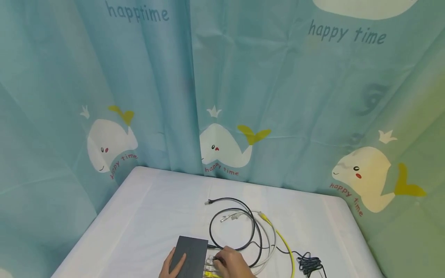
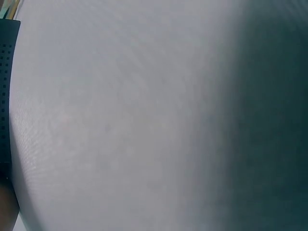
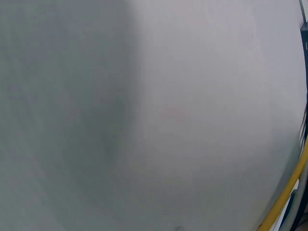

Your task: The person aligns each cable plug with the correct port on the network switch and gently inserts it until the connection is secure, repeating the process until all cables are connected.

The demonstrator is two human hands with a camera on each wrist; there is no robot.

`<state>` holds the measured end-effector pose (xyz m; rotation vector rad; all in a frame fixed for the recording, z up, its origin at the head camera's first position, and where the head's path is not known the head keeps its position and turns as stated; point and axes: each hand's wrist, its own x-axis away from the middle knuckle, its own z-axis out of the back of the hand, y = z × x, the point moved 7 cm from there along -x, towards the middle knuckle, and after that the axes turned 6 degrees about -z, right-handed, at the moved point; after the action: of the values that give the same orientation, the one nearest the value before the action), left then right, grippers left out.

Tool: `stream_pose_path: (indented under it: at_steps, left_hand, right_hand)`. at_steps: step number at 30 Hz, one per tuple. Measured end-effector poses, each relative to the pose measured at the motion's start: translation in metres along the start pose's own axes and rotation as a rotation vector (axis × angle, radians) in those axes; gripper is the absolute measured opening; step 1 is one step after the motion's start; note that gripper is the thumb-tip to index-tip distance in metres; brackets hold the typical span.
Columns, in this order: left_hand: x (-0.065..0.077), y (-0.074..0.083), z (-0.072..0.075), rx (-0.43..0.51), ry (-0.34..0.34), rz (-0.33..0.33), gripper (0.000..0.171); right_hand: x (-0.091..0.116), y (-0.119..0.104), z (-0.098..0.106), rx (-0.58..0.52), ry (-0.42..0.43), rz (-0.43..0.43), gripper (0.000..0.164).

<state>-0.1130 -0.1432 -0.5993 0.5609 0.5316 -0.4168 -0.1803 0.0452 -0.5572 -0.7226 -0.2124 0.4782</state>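
Note:
A dark grey network switch [image 1: 194,253] lies at the front of the white table in the head view. My left hand [image 1: 169,267] grips its left side, thumb across the top. In the left wrist view, the vented side of the switch [image 2: 5,91] shows at the left edge. Several clear network plugs [image 1: 210,261] line its right side, with a yellow cable [image 1: 210,274] at the front. There my right hand [image 1: 232,263] pinches a black network cable [image 1: 217,259] right by the ports. Its plug is partly hidden by the fingers.
Behind my right hand lies a looped black cable [image 1: 210,227], its free plug [image 1: 208,202] towards the back. Grey-white cables [image 1: 272,247] and a yellow cable [image 1: 286,245] curve beside it. A bundled thin black cord [image 1: 309,264] lies at right. A whale-print curtain [image 1: 174,96] borders the table.

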Motion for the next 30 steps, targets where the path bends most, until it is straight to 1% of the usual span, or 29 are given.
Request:
stream_pose_path:
  at_steps: [4, 7, 9, 16, 21, 23, 25, 27, 30]
  left_hand:
    - [0.001, 0.000, 0.001, -0.022, 0.006, 0.018, 0.128]
    - [0.002, -0.001, 0.002, -0.040, 0.008, 0.025, 0.131]
    - [0.002, -0.001, 0.002, -0.041, 0.008, 0.021, 0.131]
    - [0.000, 0.001, -0.001, 0.006, -0.001, -0.018, 0.125]
    - [0.000, 0.001, -0.001, -0.009, 0.006, -0.011, 0.128]
    - [0.001, 0.001, -0.003, -0.022, 0.004, 0.004, 0.129]
    - [0.001, 0.001, -0.003, -0.016, -0.001, 0.022, 0.129]
    - [0.000, 0.001, -0.004, -0.009, -0.007, 0.041, 0.127]
    - [-0.001, 0.000, -0.003, 0.025, -0.006, 0.037, 0.124]
  right_hand:
    - [-0.003, -0.001, 0.000, 0.017, -0.016, 0.072, 0.010]
    - [-0.006, -0.003, 0.001, 0.029, -0.004, 0.124, 0.010]
    - [-0.008, -0.003, 0.000, 0.041, 0.009, 0.143, 0.010]
    - [-0.016, 0.002, -0.004, 0.055, -0.028, 0.091, 0.008]
    - [-0.017, 0.004, -0.003, 0.082, -0.012, 0.132, 0.008]
    - [-0.017, 0.004, -0.003, 0.064, -0.015, 0.149, 0.009]
    - [-0.017, 0.005, -0.003, 0.031, -0.026, 0.155, 0.010]
    - [-0.018, 0.007, -0.004, -0.016, -0.036, 0.146, 0.012]
    - [-0.019, 0.011, -0.004, -0.105, -0.036, 0.110, 0.013]
